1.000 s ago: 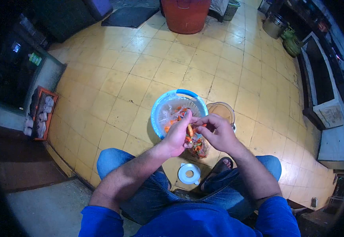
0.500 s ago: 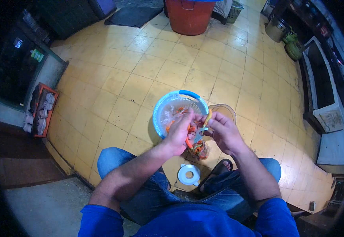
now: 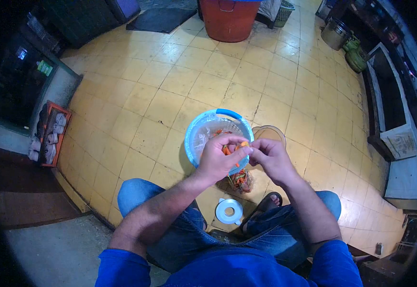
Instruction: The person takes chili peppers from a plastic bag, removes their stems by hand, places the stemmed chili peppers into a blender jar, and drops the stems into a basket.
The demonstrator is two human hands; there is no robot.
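My left hand (image 3: 219, 160) is curled around several orange chili peppers (image 3: 226, 150) over the near side of a light-blue plastic basket (image 3: 188, 143). My right hand (image 3: 274, 161) meets it, thumb and fingers pinched at the left thumb tip by a yellow-orange chili (image 3: 244, 143). What exactly the right fingertips grip is hidden. Inside the basket lies a clear plastic bag (image 3: 201, 138) with more orange-red pieces. Below the hands, a small heap of red, orange and green scraps (image 3: 241, 182) sits on the floor.
A clear round bowl (image 3: 281, 134) stands right of the basket. A pale ring-shaped disc (image 3: 237, 210) lies between my feet. Farther off are a large red tub (image 3: 230, 21), an orange shoe rack (image 3: 60, 138), green gas cylinders (image 3: 357, 58) and a metal pot (image 3: 335, 34).
My left hand has turned over, its fingers now curled round the chilies. The right hand has moved slightly, and the yellow chili it held upright now sits lower between both hands.
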